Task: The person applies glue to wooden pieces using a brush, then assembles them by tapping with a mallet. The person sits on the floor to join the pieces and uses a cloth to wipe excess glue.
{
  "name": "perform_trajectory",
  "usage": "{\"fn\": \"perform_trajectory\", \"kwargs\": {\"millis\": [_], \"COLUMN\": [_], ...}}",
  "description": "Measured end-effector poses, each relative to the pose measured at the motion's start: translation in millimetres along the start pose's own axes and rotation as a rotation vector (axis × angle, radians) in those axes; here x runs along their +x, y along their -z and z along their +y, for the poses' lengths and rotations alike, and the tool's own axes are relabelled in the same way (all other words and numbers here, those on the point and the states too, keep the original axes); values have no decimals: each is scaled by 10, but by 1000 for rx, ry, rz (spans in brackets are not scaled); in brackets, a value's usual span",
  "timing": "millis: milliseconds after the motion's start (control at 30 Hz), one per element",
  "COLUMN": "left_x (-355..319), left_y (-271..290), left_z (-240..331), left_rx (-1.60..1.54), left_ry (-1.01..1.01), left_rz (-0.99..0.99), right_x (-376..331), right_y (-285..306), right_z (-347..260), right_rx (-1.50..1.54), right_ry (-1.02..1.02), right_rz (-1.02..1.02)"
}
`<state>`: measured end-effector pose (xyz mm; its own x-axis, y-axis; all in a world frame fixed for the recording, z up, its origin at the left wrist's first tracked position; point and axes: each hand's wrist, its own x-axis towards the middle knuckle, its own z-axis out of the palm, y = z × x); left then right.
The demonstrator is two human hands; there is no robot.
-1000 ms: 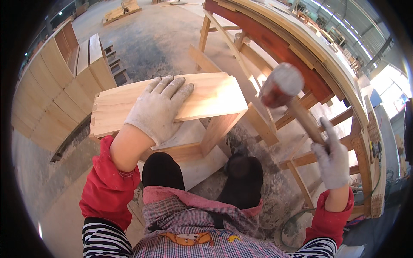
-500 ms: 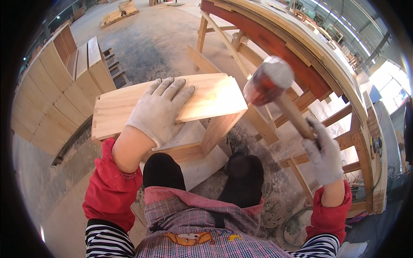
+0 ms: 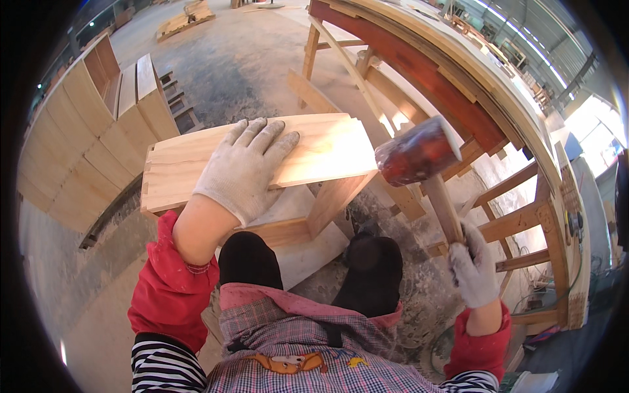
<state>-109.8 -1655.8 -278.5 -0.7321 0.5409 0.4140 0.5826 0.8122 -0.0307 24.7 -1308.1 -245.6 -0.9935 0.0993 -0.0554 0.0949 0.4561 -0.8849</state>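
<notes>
A pale wooden drawer-like box frame (image 3: 327, 147) stands on edge in front of my knees, with jointed corners at its ends. My left hand (image 3: 246, 170), in a whitish glove, lies spread on its upper board, fingers pointing away from me. My right hand (image 3: 473, 265), also gloved, is wrapped round the wooden handle of a mallet (image 3: 419, 152) with a thick dark-red head. One face of that head is at the box's right end; whether it touches the wood I cannot tell.
Several wooden boxes (image 3: 78, 144) are stacked at the left on a pallet (image 3: 180, 105). A long wooden workbench (image 3: 419, 59) with a red side runs along the right, its legs and braces close to the mallet. More boards (image 3: 187, 21) lie on the floor far off.
The mallet's head has turned and swung down to the box's right end. My right hand has moved left and nearer to me; my left hand has stayed on the board.
</notes>
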Motion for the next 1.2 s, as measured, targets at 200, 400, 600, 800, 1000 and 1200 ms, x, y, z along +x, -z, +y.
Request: {"fn": "perform_trajectory", "kwargs": {"millis": [200, 400, 600, 800, 1000, 1200], "left_x": [30, 21, -2, 49, 88, 85], "left_y": [32, 85, 119, 79, 28, 34], "left_z": [23, 39, 34, 59, 109, 129], "left_rx": [16, -2, 33, 16, 58, 103], "left_ry": [-5, -33, -12, 7, 3, 23], "left_rz": [-11, -48, -19, -49, -48, -57], "right_x": [-189, 140, 760, 770, 861, 792], "right_y": [-635, -1629, -1580, -1646, -1711, -1428], "right_z": [683, 990, 434, 510, 1037, 429], "right_rx": [600, 965, 1126, 1160, 1497, 1086], "right_ry": [-299, -880, -538, -581, -1037, -418], "right_rz": [-599, -635, -598, -564, -726, -602]}}
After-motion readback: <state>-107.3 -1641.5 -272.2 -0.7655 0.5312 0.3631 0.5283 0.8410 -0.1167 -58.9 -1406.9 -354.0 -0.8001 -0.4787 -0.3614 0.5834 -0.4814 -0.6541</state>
